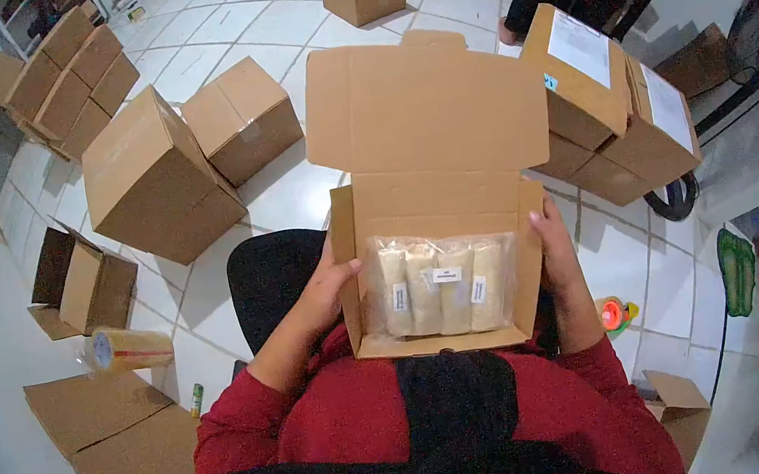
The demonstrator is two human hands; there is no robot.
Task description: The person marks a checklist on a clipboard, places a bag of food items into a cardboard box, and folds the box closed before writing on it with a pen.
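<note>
An open cardboard box (439,201), held straight ahead at twelve o'clock.
The left hand (331,281) has its grip clasped on the nine o'clock wall, the right hand (555,236) on the three o'clock wall; inside, toward six o'clock, lies a clear-wrapped pack of four pale rolls (451,297); a tape roll (137,349) lies well apart, at nine o'clock.

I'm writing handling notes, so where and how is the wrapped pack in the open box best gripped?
Probably by its outer long sides, from above: the wrapped pack has four cream bundles side by side and is walled in by the open box, whose raised lid leaves the pack's top face exposed.
</note>
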